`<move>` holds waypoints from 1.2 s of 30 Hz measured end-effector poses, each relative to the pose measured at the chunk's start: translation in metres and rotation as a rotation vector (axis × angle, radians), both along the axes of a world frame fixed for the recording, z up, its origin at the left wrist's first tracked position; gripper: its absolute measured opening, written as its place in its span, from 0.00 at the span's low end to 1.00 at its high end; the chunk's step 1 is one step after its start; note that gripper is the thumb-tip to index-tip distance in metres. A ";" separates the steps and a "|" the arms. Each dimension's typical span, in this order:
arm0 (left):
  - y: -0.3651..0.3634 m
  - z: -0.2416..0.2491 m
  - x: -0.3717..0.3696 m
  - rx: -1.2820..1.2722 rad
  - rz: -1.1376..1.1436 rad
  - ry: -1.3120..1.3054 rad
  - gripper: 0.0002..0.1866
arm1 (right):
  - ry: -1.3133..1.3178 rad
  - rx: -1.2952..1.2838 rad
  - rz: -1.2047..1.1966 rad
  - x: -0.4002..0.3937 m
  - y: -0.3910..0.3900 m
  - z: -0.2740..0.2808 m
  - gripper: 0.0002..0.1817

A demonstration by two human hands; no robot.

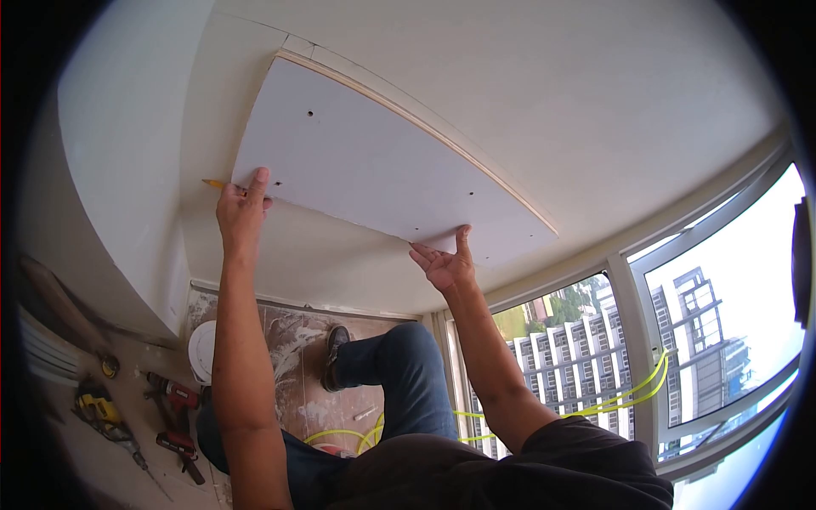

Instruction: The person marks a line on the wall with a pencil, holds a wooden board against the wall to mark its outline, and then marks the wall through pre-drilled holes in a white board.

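Note:
A white rectangular board (365, 153) with several small dark holes lies up against the pale wall, its far long edge showing a thin layered side. My left hand (243, 204) grips the near edge at the left, thumb on the face. A yellow pencil (212, 183) sticks out to the left from between its fingers. Under the near edge further right, my right hand (446, 262) supports the board, palm up, thumb against the face and fingers partly spread at the edge. Thin pencil lines (313, 44) run on the wall beyond the board.
Windows (722, 306) stand at the right, with a yellow-green hose or cable (625, 395) in front. On the lower left lie a red drill (174, 399), a yellow-black drill (102, 408) with a long bit, and a white round lid or bucket (202, 350). The tiled floor (289, 340) is dusty.

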State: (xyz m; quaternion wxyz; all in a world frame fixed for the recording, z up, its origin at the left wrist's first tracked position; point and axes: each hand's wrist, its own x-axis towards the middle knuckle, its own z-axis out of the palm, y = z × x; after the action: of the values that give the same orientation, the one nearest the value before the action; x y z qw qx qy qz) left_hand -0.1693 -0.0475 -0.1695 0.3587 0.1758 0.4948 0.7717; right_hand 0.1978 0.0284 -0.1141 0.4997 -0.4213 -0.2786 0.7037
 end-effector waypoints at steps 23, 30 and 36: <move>-0.065 -0.005 0.016 -0.407 -0.050 0.473 0.19 | -0.038 0.000 -0.086 0.001 0.007 -0.003 0.67; -0.168 -0.073 0.064 -0.662 -0.233 0.718 0.21 | -0.016 -0.035 -0.143 -0.014 0.002 -0.002 0.64; -0.154 -0.039 0.067 -0.718 -0.341 0.767 0.19 | -0.062 0.002 -0.108 -0.011 -0.005 0.005 0.69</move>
State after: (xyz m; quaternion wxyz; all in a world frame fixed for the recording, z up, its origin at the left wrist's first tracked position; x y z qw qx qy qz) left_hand -0.1026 -0.2011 -0.2082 0.3101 0.3887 0.7865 0.3661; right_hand 0.1865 0.0232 -0.1089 0.5284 -0.4567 -0.2718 0.6620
